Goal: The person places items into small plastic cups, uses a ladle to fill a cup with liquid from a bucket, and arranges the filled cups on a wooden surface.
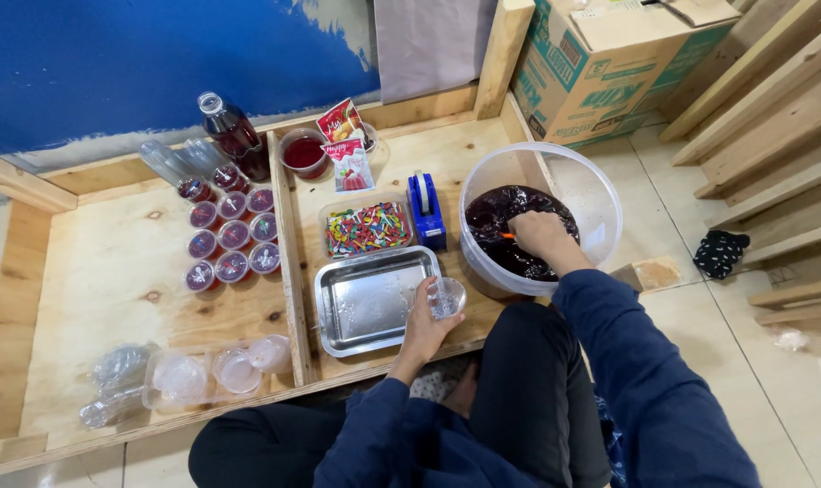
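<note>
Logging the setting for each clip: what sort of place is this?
Probably a makeshift floor-level workspace for making jelly cups, not a proper kitchen. A low plywood platform sits on tiled floor, with filled cups in rows, a bucket of dark jelly, and a cardboard box beside timber.

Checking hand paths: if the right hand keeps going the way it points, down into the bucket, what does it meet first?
The dark red liquid in the bucket. The right hand points down at it, holding something orange-handled; it seems at the surface already, though depth is unclear.
</note>
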